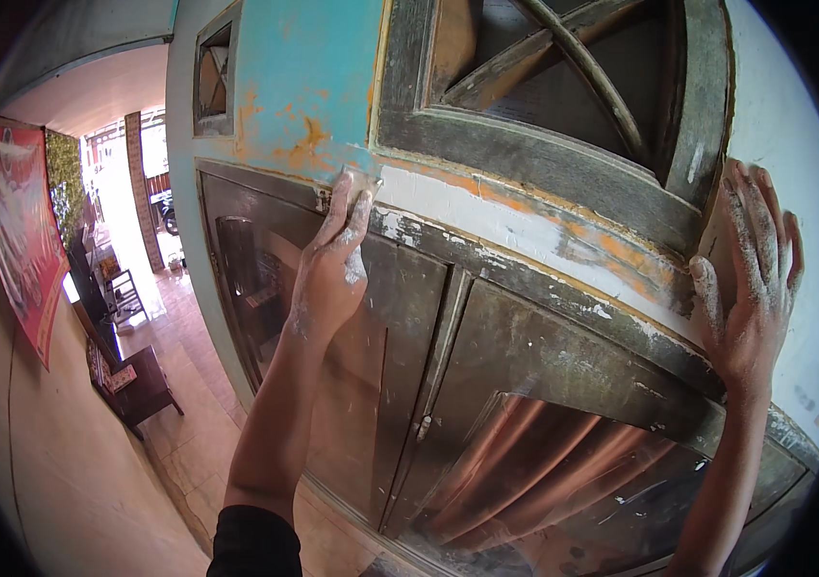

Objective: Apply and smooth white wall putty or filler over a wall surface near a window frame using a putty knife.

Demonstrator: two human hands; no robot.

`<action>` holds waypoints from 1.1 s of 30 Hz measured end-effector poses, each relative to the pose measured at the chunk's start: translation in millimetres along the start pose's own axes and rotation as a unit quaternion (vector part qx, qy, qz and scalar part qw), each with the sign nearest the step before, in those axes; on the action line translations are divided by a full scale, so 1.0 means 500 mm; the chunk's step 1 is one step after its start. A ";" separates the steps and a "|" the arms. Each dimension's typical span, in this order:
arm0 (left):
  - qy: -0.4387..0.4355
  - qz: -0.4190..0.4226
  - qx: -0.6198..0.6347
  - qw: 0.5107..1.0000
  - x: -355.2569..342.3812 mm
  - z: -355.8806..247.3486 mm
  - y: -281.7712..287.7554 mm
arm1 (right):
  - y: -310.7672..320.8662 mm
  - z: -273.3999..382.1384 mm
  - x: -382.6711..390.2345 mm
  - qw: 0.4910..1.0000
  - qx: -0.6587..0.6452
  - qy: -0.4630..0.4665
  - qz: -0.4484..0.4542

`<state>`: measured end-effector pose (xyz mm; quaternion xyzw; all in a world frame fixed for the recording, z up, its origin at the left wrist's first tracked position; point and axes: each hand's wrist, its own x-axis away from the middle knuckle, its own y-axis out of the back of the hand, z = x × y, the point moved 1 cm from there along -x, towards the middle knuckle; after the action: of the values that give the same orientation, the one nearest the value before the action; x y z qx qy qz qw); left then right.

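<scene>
My left hand (pixel 332 269), dusted with white powder, reaches up to the strip of wall above a double wooden window. Two of its fingers stretch along a small pale flat piece (pixel 363 181), pressed to the wall where turquoise paint meets white filler (pixel 457 204). The exact kind of that piece is hard to make out. At the right, my right hand (pixel 754 279) rests with spread, powdery fingers against the white wall (pixel 784 125), beside the upper wooden frame (pixel 703 125). Nothing shows in it. Orange patches mark the filled strip.
Below are dark, paint-spotted window shutters (pixel 409 288) with glass and a brownish curtain (pixel 534 462) behind. A vent with crossed bars (pixel 563 48) sits above. To the left, a tiled passage (pixel 188 385) holds a small dark table (pixel 145 385); a red banner (pixel 20 231) hangs there.
</scene>
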<state>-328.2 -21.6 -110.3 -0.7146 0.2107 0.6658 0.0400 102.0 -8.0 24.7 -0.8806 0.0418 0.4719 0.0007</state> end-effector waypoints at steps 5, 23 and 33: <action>-0.007 0.005 -0.002 1.000 -0.027 -0.011 0.004 | -0.001 -0.007 0.005 1.000 -0.005 -0.011 0.007; -0.007 -0.018 -0.004 1.000 0.016 -0.013 -0.015 | -0.008 -0.009 0.009 1.000 0.001 -0.011 0.014; -0.014 -0.011 -0.018 1.000 0.018 -0.018 -0.016 | -0.001 -0.005 0.006 1.000 -0.010 -0.016 0.011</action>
<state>-316.4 -19.6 -119.7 -0.7081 0.1902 0.6791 0.0370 105.9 -7.7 23.3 -0.8726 0.0471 0.4860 -0.0123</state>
